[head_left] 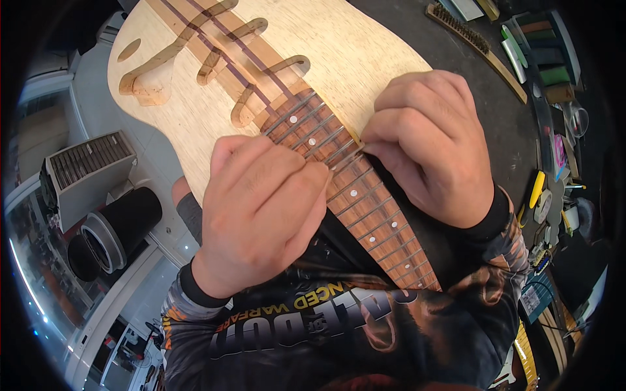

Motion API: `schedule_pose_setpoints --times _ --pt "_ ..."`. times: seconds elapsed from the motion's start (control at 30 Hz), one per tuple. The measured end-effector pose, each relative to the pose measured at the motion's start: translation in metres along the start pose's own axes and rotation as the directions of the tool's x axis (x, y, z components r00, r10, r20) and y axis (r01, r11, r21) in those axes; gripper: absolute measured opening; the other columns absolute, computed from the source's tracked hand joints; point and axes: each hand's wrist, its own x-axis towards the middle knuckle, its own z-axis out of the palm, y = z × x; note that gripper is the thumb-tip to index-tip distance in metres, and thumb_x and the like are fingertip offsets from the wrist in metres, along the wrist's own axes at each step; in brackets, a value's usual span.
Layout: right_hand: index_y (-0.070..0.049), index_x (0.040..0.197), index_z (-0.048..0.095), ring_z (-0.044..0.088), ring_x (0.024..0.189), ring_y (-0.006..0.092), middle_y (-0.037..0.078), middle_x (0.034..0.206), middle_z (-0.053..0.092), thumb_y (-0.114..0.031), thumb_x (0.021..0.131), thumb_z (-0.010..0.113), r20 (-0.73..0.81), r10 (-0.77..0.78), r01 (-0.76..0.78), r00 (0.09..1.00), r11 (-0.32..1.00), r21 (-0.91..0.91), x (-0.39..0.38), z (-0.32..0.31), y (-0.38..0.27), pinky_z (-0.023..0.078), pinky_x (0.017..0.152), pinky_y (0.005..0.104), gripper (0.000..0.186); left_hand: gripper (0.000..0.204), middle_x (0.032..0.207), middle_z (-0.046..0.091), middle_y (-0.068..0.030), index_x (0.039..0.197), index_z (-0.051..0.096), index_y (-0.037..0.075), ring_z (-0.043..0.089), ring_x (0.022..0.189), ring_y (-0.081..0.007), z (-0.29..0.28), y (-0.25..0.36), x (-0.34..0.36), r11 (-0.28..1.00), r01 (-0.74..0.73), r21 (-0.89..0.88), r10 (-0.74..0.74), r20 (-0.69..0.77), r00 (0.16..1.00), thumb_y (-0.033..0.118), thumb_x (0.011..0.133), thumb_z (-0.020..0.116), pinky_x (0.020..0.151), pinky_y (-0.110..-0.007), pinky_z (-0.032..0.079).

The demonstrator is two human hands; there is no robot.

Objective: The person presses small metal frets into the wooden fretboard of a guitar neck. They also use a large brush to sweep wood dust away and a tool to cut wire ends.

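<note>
A pale wooden guitar body (345, 45) lies with its neck toward me. The brown fretboard (375, 208) carries metal frets and round white dot inlays. My left hand (261, 208) is closed at the fretboard's left edge, its fingertips at one end of a short fret wire (347, 158). My right hand (433, 146) pinches the wire's other end at the right edge. The wire lies across the fretboard, close to its surface; whether it sits in a slot I cannot tell. My left fingers hide part of the fretboard.
The dark bench (482, 124) holds a wire brush (479, 49) at the far right. Beyond it are a tray of blocks (548, 55) and a yellow-handled tool (536, 189). To the left, a grey cabinet (88, 173) and a black cylinder (127, 221) stand lower down.
</note>
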Motion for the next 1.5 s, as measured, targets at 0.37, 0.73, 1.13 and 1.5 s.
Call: schedule_pose_setpoints --times 0.37,0.73,1.13,1.5 --pt "-0.011 0.107 0.077 0.075 0.112 0.0326 0.005 0.109 0.074 -0.007 0.083 0.092 0.0 -0.005 0.005 1.0 1.0 -0.007 0.001 -0.001 -0.002 0.051 0.104 0.0472 0.03 0.031 0.097 0.073 -0.0087 0.109 0.082 0.0 0.069 0.084 -0.0306 0.001 -0.002 -0.003 1.0 -0.009 -0.016 0.009 0.012 1.0 -0.004 0.08 0.092 0.084 -0.044 0.05" --pt "-0.011 0.109 0.076 0.075 0.113 0.0329 0.006 0.11 0.074 -0.007 0.083 0.092 0.013 -0.004 0.004 1.0 1.0 -0.017 0.0 -0.002 0.0 0.051 0.105 0.0471 0.031 0.027 0.092 0.074 -0.0099 0.104 0.082 -0.001 0.069 0.079 -0.0303 0.001 0.0 0.0 1.0 0.004 -0.021 -0.004 0.0 1.0 -0.009 0.081 0.092 0.08 -0.044 0.051" --pt "-0.011 0.108 0.077 0.075 0.114 0.0326 0.006 0.111 0.074 -0.006 0.083 0.092 0.004 -0.003 0.003 1.0 0.999 -0.034 0.0 -0.001 0.004 0.051 0.105 0.0473 0.03 0.028 0.093 0.074 -0.0109 0.105 0.082 -0.001 0.07 0.08 -0.031 0.003 -0.002 0.003 1.0 -0.017 0.019 0.017 -0.019 1.0 -0.009 0.08 0.092 0.08 -0.044 0.051" --pt "-0.01 0.109 0.077 0.075 0.114 0.0335 0.007 0.112 0.075 -0.006 0.085 0.091 0.009 0.008 -0.008 1.0 1.0 -0.01 -0.002 -0.002 0.002 0.052 0.103 0.0467 0.029 0.03 0.093 0.074 -0.0109 0.106 0.082 -0.001 0.07 0.08 -0.0315 0.003 0.0 0.005 1.0 -0.01 0.011 0.01 -0.019 1.0 -0.009 0.079 0.092 0.081 -0.045 0.052"
